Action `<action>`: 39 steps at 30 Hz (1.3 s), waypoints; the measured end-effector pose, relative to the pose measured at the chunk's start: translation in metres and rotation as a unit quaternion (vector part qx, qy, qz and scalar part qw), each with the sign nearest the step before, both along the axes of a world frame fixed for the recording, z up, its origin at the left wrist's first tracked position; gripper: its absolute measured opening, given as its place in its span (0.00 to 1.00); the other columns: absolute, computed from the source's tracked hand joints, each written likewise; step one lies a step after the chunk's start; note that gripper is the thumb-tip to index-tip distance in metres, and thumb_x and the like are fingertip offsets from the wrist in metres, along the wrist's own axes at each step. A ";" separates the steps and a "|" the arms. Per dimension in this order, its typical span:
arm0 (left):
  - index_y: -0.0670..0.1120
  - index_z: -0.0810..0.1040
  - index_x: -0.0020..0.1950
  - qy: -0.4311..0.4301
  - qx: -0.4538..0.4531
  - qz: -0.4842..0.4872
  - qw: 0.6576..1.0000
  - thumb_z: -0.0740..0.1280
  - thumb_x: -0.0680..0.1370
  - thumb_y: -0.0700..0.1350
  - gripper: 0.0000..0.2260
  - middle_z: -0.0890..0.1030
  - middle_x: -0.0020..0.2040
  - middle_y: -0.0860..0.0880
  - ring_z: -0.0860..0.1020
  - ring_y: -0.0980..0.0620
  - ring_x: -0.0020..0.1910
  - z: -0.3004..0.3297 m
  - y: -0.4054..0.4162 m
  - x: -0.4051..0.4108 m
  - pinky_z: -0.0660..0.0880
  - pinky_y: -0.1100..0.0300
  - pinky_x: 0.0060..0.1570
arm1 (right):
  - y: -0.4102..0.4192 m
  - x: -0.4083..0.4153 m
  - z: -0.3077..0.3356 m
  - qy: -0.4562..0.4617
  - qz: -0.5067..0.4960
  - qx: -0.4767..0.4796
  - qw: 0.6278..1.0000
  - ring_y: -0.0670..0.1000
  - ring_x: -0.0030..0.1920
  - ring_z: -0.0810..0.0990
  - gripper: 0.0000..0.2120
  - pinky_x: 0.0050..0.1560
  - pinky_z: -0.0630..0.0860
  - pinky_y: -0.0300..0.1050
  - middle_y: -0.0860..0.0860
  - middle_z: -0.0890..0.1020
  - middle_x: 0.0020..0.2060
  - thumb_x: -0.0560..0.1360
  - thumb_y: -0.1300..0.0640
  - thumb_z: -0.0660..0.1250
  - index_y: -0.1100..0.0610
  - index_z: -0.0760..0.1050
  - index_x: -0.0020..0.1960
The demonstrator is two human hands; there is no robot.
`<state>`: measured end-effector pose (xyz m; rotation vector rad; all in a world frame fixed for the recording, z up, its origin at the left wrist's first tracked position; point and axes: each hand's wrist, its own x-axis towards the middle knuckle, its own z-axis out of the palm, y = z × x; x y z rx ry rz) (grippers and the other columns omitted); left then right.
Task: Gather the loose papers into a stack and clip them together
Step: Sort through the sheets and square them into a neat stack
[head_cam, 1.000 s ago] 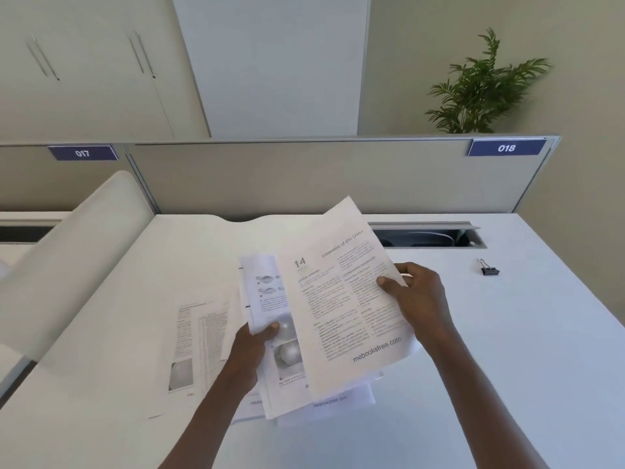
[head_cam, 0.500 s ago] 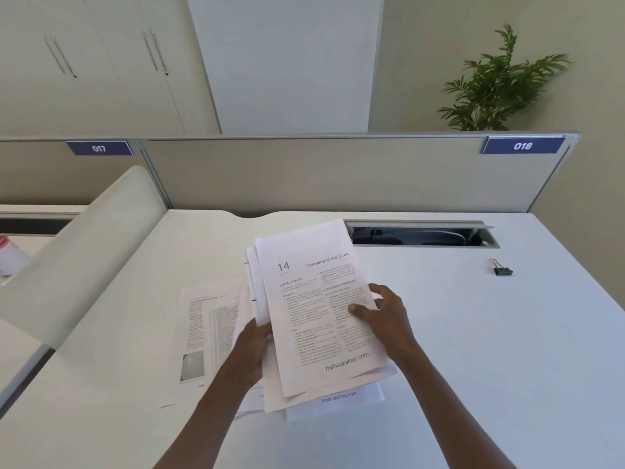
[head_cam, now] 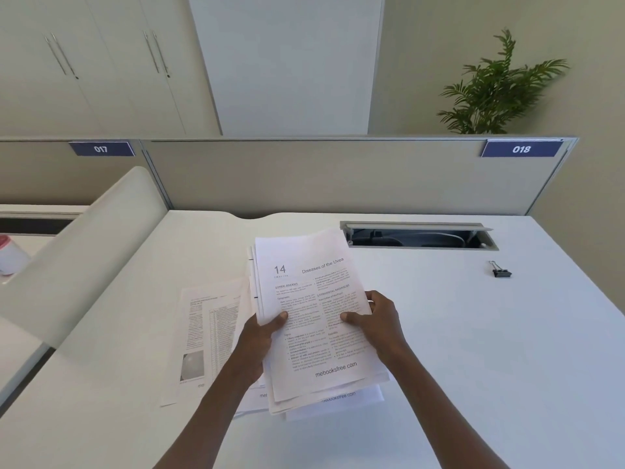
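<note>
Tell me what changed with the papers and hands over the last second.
The top sheet, tilted a second ago, was squared onto the held stack; the right hand and left hand closed in on its sides. The sheet on the desk and binder clip stayed put.

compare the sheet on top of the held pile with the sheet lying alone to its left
The top sheet is gripped by the left hand and right hand; the lone sheet lies flat on the desk, untouched. The top sheet reads "14, Diseases of the Uvea"; the lone sheet shows a table and a grey picture. Both are white printed pages.
</note>
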<state>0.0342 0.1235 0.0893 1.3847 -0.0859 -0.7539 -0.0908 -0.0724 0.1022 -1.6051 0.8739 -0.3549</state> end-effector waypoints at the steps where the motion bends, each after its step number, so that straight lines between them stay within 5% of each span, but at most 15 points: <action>1: 0.43 0.81 0.60 -0.004 0.007 0.006 1.000 0.70 0.77 0.40 0.12 0.85 0.55 0.42 0.84 0.39 0.54 -0.002 0.000 0.001 0.79 0.42 0.55 | 0.000 0.001 -0.001 0.001 0.004 0.000 1.000 0.54 0.45 0.85 0.20 0.48 0.83 0.55 0.52 0.86 0.47 0.64 0.61 0.80 0.57 0.77 0.52; 6: 0.42 0.81 0.62 0.001 0.011 0.021 1.000 0.70 0.77 0.40 0.13 0.85 0.56 0.42 0.84 0.39 0.54 -0.009 0.002 0.006 0.78 0.39 0.57 | -0.006 0.003 -0.006 -0.005 -0.032 0.039 0.999 0.52 0.45 0.86 0.12 0.50 0.82 0.53 0.51 0.86 0.44 0.72 0.49 0.74 0.55 0.79 0.51; 10: 0.43 0.81 0.59 -0.020 -0.011 0.047 0.999 0.69 0.77 0.37 0.11 0.87 0.52 0.45 0.85 0.45 0.50 -0.009 0.007 0.017 0.82 0.52 0.45 | -0.018 0.002 -0.022 0.009 -0.097 0.102 0.990 0.54 0.40 0.83 0.16 0.46 0.80 0.51 0.54 0.86 0.41 0.78 0.47 0.64 0.61 0.79 0.47; 13: 0.45 0.81 0.59 -0.037 -0.024 0.058 0.997 0.69 0.77 0.36 0.12 0.87 0.51 0.48 0.85 0.49 0.49 -0.006 0.013 0.030 0.82 0.58 0.41 | -0.022 0.004 -0.044 0.091 -0.114 0.032 0.989 0.55 0.44 0.82 0.14 0.55 0.80 0.54 0.53 0.86 0.43 0.75 0.49 0.68 0.60 0.80 0.50; 18: 0.42 0.79 0.65 -0.024 -0.013 0.057 0.998 0.69 0.77 0.37 0.16 0.84 0.58 0.44 0.83 0.44 0.56 -0.011 0.022 0.066 0.78 0.46 0.57 | -0.005 0.014 -0.076 0.269 -0.023 -0.094 0.958 0.61 0.65 0.73 0.26 0.64 0.70 0.50 0.60 0.77 0.62 0.74 0.48 0.70 0.63 0.72 0.64; 24: 0.44 0.80 0.61 -0.022 0.012 0.044 0.999 0.69 0.78 0.38 0.12 0.86 0.54 0.47 0.84 0.49 0.50 -0.020 0.023 0.097 0.79 0.49 0.53 | 0.025 0.041 -0.088 0.397 0.000 -0.216 0.892 0.60 0.61 0.68 0.30 0.56 0.74 0.54 0.57 0.70 0.58 0.69 0.42 0.71 0.60 0.66 0.60; 30: 0.44 0.80 0.63 -0.004 0.026 0.038 0.999 0.72 0.76 0.41 0.15 0.85 0.57 0.45 0.83 0.42 0.56 -0.034 0.030 0.124 0.75 0.40 0.61 | 0.037 0.063 -0.094 0.455 -0.011 -0.251 0.854 0.57 0.60 0.69 0.44 0.54 0.74 0.50 0.57 0.70 0.59 0.63 0.35 0.75 0.64 0.65 0.66; 39: 0.49 0.82 0.56 -0.032 0.023 0.052 0.998 0.71 0.76 0.40 0.09 0.86 0.52 0.52 0.83 0.49 0.52 -0.041 0.037 0.159 0.76 0.49 0.56 | 0.026 0.079 -0.089 0.449 -0.056 -0.152 0.879 0.57 0.64 0.73 0.39 0.59 0.71 0.53 0.55 0.77 0.60 0.60 0.43 0.81 0.58 0.66 0.61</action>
